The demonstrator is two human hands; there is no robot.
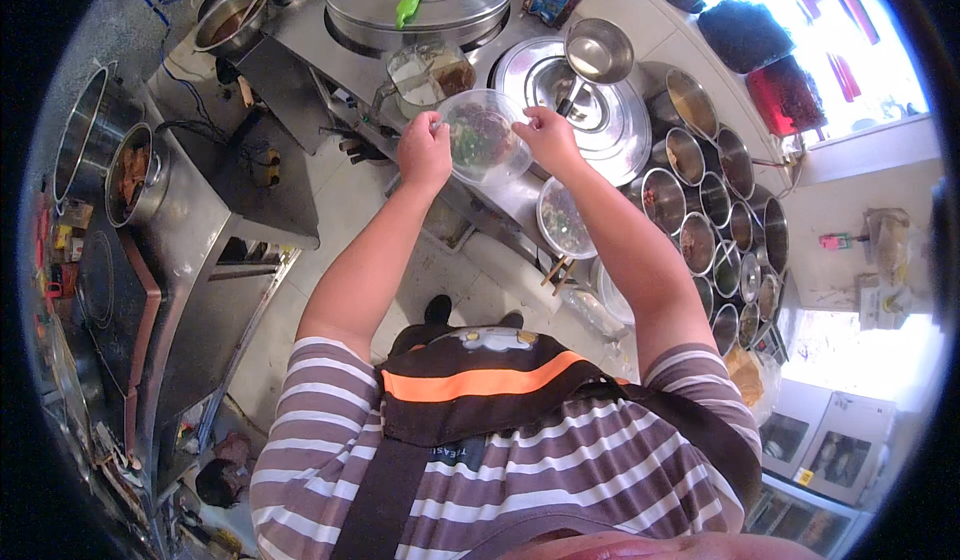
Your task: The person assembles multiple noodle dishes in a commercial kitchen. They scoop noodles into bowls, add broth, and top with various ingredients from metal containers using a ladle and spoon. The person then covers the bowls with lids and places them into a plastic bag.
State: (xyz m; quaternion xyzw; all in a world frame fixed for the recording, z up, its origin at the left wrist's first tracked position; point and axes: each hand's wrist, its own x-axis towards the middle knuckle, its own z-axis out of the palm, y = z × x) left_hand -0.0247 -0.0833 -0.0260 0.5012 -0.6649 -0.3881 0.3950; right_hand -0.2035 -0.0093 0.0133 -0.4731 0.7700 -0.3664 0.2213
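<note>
A clear plastic bowl hangs between my two hands over the front of the steel counter, with chopped green and dark reddish food visible in it. My left hand is closed on its left rim. On the opposite side my right hand pinches the rim, thumb and fingers together. Just beyond the bowl stands a clear pitcher with white and brown contents. Below my right forearm, a second clear bowl of mixed food sits at the counter's edge, partly hidden by the arm.
Large lidded steel pots are set in the counter; a ladle and a green-handled utensil lie on the lids. Several steel ingredient containers crowd the right. Chopsticks jut out near the second bowl. A stove unit stands left.
</note>
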